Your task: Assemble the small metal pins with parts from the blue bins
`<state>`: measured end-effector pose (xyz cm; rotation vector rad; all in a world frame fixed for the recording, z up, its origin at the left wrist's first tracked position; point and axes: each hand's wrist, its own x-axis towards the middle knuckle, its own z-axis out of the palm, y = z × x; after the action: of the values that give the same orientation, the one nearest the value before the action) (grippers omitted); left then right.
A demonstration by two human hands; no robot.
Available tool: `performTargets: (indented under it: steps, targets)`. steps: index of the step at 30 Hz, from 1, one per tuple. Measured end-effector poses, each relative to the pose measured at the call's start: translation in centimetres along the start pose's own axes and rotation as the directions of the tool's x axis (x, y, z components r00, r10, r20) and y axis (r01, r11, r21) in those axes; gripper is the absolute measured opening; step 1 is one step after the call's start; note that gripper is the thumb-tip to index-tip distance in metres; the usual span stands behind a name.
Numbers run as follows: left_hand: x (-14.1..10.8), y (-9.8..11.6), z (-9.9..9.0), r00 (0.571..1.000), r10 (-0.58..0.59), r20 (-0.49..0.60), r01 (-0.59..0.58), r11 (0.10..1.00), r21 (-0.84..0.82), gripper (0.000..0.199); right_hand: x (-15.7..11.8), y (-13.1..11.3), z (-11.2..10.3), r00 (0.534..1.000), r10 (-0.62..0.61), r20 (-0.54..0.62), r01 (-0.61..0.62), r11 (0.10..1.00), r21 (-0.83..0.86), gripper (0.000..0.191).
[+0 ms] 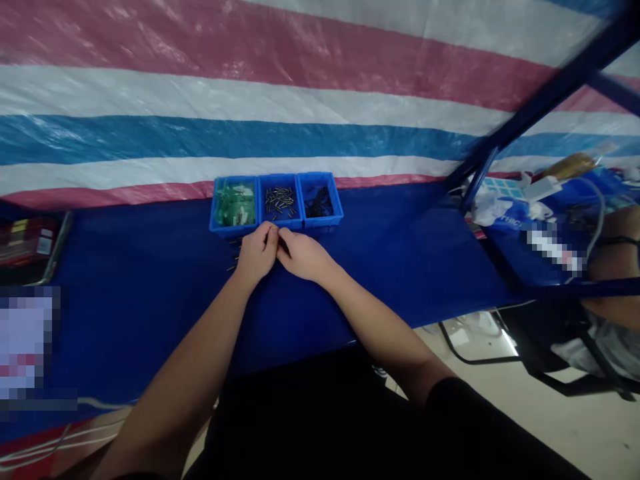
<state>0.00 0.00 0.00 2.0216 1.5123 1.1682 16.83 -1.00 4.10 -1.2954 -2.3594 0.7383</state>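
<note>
My left hand (257,252) and my right hand (304,255) meet over the blue table, in front of a row of blue bins. Both have their fingers closed in a pinch, tip to tip; whatever lies between them is hidden. The left bin (235,231) holds green and clear plastic packaging with white pieces. Slim brass-coloured metal pieces (280,199) fill part of the middle bin (291,223). Small black parts (319,202) are in the right bin (325,221). Several thin metal pieces (232,268) lie on the table beside my left hand.
A striped plastic sheet (225,100) hangs behind the blue table (400,253). At left lie a dark red box (25,240) and a blurred-out sheet (25,340). A blue metal frame (520,120) stands at right, beyond it a cluttered table and another person's arm (617,247).
</note>
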Motion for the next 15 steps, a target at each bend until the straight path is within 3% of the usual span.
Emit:
performTargets:
  steps: [15]
  targets:
    - [-0.14, 0.30, -0.06, 0.999, 0.004, -0.045, -0.006, 1.000, -0.026, 0.035, 0.05, -0.22, 0.18, 1.000, 0.013, -0.029, -0.013, 1.000, 0.020, 0.019]
